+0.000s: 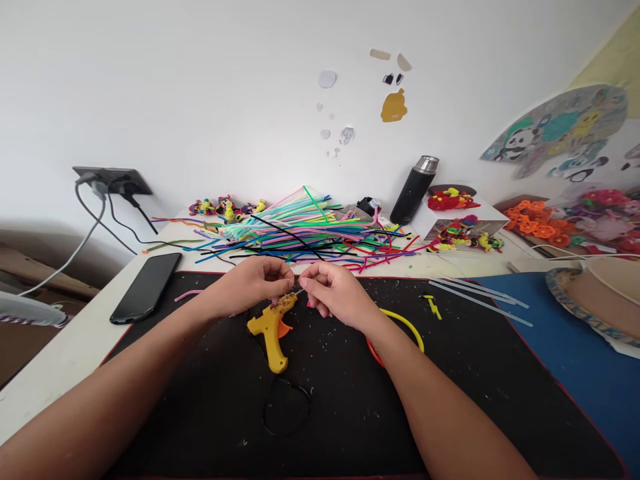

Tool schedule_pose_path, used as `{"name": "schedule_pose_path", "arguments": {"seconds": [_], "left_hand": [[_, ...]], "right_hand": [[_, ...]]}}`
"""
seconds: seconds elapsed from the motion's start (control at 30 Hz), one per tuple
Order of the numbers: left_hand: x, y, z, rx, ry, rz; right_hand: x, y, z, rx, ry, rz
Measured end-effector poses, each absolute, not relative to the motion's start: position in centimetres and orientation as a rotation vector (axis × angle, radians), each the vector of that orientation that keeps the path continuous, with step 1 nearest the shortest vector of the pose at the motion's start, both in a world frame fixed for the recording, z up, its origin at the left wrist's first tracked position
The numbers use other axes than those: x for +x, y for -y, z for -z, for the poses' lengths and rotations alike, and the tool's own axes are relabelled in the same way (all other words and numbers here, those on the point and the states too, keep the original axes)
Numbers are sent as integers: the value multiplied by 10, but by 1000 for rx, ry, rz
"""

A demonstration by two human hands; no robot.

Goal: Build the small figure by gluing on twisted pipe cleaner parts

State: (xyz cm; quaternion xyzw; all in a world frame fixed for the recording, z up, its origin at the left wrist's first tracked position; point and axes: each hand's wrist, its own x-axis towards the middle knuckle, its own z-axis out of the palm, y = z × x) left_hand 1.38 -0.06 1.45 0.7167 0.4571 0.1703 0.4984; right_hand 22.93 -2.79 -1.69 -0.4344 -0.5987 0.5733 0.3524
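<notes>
Head view: left hand (257, 283) and right hand (334, 293) pinched, contents unclear, near glue gun (273, 330), heaped pipe cleaners (285, 230) behind.

Single head-worn view, facing forward and down, close above a flat black red-edged mat (350, 400) at lower centre, white wall (225, 100) across top.

At the left of the white desk (75, 353) I see a black rectangular smartphone (146, 287), lying flat with its screen dark. Beyond it, a dark power strip (120, 175) sits against the wall with several plugs in it. Toward the back I have a black cylindrical flask (414, 195) with a silver cap, just beside a white box (457, 215). A mustard-yellow sticker (395, 107) and a rounded panda picture (555, 130) are on the wall above.
</notes>
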Motion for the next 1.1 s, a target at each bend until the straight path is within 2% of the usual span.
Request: {"name": "schedule_pose_path", "arguments": {"seconds": [0.47,1.1], "left_hand": [[15,1,-14,1735,-1049,-385],[14,4,-18,1755,-1007,-526]], "right_hand": [[230,29,21,-1160,1625,-1491],[228,31,13,-1062,1385,-1541]]}}
